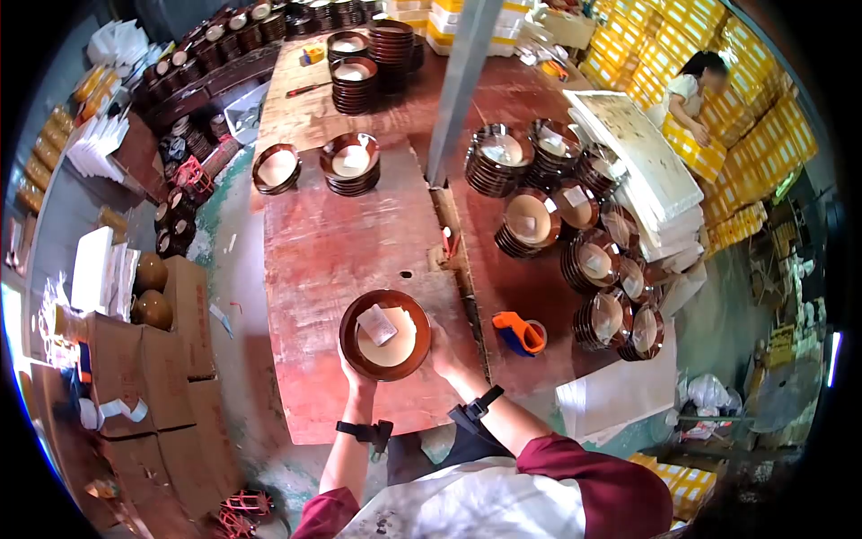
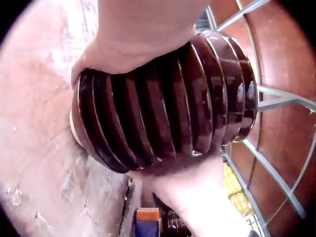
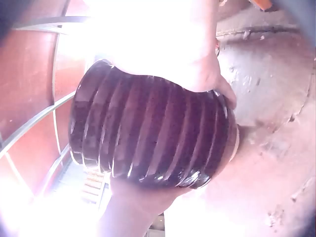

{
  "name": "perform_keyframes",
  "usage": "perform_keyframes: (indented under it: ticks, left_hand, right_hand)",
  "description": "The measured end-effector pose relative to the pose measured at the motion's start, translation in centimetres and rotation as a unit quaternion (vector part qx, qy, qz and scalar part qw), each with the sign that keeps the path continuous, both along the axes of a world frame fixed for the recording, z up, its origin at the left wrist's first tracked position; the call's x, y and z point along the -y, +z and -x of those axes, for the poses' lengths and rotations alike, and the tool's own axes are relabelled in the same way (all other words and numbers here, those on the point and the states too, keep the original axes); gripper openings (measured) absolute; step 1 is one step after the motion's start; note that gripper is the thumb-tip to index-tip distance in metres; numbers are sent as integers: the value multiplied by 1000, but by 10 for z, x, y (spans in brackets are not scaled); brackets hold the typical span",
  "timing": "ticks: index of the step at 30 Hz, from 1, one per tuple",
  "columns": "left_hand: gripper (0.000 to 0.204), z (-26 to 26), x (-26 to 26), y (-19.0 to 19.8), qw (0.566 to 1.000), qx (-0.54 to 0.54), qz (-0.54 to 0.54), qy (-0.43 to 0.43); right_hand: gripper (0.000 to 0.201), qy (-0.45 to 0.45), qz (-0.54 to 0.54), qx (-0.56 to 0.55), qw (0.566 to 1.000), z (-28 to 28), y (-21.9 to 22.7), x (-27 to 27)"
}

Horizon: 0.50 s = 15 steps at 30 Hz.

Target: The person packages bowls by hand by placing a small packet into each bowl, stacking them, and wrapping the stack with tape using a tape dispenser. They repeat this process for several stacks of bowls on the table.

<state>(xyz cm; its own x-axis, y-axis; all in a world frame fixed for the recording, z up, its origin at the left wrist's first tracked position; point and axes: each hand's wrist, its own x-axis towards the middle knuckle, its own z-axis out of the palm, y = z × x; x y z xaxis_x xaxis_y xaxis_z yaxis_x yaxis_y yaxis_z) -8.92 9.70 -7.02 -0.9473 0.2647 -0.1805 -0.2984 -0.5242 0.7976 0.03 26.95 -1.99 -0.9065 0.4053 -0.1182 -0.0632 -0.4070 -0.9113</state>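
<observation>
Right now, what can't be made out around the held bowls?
Pale rectangular piece in the top bowl: too small to tell what it is, head view.
Insides of the lower bowls: hidden by the top bowl, head view.
Left hand: partly hidden by the held bowls, head view.
Right hand: detail lost to glare, right wrist view.
Tape dispenser: cut off by the bottom edge, left wrist view.

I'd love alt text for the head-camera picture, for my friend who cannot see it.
A person's left hand and right hand hold a stack of brown bowls, seen from above, with a pale slab in the top bowl, over a red table. To the right are more bowl stacks and a tape dispenser.
</observation>
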Motion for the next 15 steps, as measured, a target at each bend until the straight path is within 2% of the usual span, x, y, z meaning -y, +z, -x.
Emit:
perform_keyframes:
  ticks: [1, 3, 5, 6, 8, 9, 10, 13, 14, 15]
  left_hand:
    - [50, -8, -4, 1, 999, -26, 37, 6]
    - [49, -18, -16, 12, 1000, -9, -4, 4]
    - [48, -27, -17, -5, 999, 15, -8, 28]
    - [49, -26, -13, -29, 1000, -17, 3, 14]
    - [49, -22, -11, -33, 1000, 21, -21, 2]
    - [49, -22, -12, -21, 998, 49, -36, -8]
    - [50, -23, -13, -10, 999, 41, 17, -9]
    - [52, -17, -12, -19, 997, 74, 27, 6]
    - [56, -12, -8, -27, 995, 71, 62, -10]
    - [60, -7, 2, -37, 992, 71, 99, -26]
  right_hand:
    - [55, 1, 3, 1, 1000, -9, -20, -6]
    - [52, -9, -62, 53, 997, -15, -55, -14]
    - [49, -20, -125, 114, 985, -25, -85, -12]
    - [47, -25, -158, 143, 977, -28, -95, -13]
    - [45, -34, -222, 176, 958, -38, -98, -17]
    - [45, -42, -253, 180, 949, -43, -91, -20]
    - [45, -54, -283, 158, 944, -45, -83, -22]
    - [45, -99, -378, 77, 917, -35, -30, -40]
    - [45, -113, -410, 52, 903, -35, -11, -48]
    - [44, -127, -407, 78, 901, -43, 4, -52]
